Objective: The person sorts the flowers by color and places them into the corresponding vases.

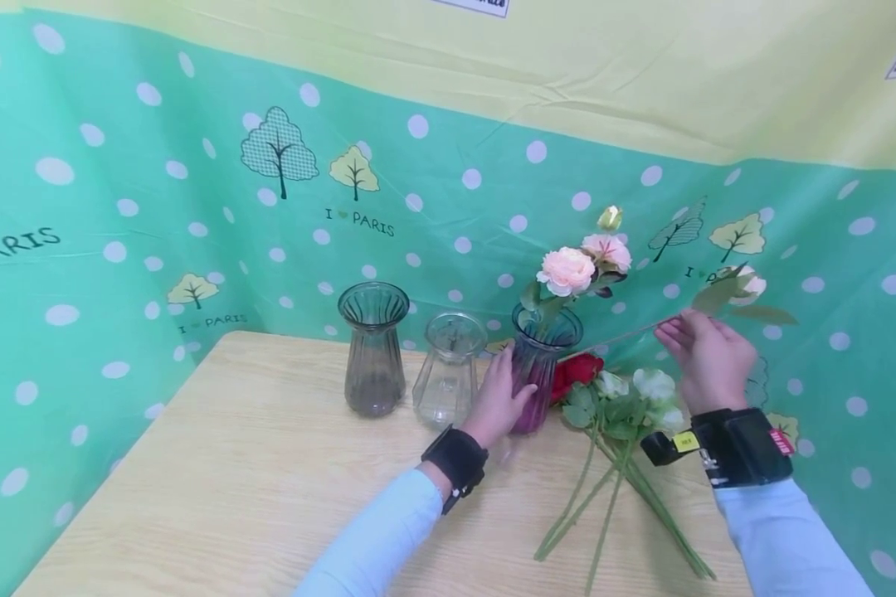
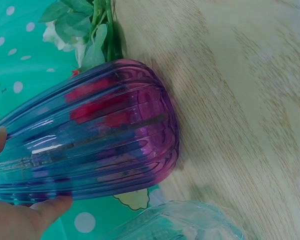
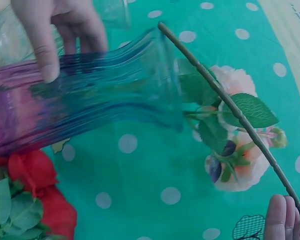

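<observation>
My left hand (image 1: 495, 404) grips the side of a ribbed glass vase (image 2: 105, 135), blue above and purple at its base. Pink flowers (image 1: 567, 271) with a small bud stand in that vase. My right hand (image 1: 714, 362) pinches the stem of a pale rose (image 1: 749, 286) at the right, above the table. In the right wrist view the bare stem (image 3: 227, 100) slants past the vase, its cut end close to the rim; whether they touch I cannot tell. Fingers of the right hand (image 3: 281, 220) show at that view's lower corner.
To the left of the held vase stand a clear glass vase (image 1: 445, 381) and a grey one (image 1: 374, 356). Red roses (image 1: 577, 375) and white roses (image 1: 653, 384) lie on the wooden table (image 1: 269, 464) at the right, stems toward the front. A green dotted cloth (image 1: 418, 199) hangs behind.
</observation>
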Action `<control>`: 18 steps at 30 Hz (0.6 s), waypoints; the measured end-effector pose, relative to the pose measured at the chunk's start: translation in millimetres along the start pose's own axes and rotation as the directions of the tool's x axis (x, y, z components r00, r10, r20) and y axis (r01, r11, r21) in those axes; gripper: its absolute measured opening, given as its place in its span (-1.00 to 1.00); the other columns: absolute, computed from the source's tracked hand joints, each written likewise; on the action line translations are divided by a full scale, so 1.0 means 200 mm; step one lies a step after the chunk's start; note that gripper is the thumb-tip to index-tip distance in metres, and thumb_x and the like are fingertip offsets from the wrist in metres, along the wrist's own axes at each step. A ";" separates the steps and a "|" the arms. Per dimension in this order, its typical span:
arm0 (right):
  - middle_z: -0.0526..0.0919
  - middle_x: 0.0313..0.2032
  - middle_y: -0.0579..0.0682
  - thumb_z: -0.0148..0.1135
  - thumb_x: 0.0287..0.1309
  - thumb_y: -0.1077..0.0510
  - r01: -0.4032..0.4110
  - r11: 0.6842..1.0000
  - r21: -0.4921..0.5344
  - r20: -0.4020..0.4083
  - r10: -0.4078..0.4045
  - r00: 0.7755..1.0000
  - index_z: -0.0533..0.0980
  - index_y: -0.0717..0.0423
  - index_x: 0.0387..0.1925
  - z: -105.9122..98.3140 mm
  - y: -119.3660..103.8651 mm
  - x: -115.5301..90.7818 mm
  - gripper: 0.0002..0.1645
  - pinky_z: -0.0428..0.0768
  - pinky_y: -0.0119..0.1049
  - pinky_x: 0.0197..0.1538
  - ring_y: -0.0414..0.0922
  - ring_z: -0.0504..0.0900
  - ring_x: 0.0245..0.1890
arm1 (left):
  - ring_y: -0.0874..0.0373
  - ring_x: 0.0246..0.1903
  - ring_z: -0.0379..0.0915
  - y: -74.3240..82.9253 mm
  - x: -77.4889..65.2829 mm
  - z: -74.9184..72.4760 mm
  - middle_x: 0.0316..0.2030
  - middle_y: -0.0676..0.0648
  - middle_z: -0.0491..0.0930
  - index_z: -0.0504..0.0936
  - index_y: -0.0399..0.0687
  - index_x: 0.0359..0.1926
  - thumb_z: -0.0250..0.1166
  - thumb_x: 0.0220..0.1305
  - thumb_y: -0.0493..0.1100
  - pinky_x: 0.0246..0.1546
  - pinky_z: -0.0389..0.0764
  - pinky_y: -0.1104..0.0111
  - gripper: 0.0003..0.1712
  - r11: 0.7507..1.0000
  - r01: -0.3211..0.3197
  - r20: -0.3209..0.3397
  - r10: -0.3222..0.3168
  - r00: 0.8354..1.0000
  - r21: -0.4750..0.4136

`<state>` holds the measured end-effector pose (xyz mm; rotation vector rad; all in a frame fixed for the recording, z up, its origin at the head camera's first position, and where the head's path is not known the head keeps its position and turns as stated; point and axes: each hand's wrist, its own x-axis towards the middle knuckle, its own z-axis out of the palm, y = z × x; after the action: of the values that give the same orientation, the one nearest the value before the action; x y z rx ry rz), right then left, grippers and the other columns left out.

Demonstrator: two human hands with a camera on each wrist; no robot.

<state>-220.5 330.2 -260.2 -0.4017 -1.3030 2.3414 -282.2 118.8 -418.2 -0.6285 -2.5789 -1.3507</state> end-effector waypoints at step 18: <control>0.65 -0.52 0.05 0.29 0.07 0.27 0.108 0.986 -0.124 -0.150 -0.126 0.981 0.54 0.20 -0.35 0.14 0.12 0.04 -0.91 0.70 -0.38 -0.31 -0.13 0.67 -0.52 | -0.11 0.34 0.12 0.00 -0.01 -0.01 0.33 -0.30 0.17 -0.02 -0.31 0.40 0.19 0.29 -0.06 0.35 0.26 0.14 -0.16 1.000 -0.015 -0.008 0.015 1.000 -0.025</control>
<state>-244.8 301.7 -265.7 -0.5209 -1.3514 2.0990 -280.5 117.6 -417.5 -0.6443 -2.5498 -1.3800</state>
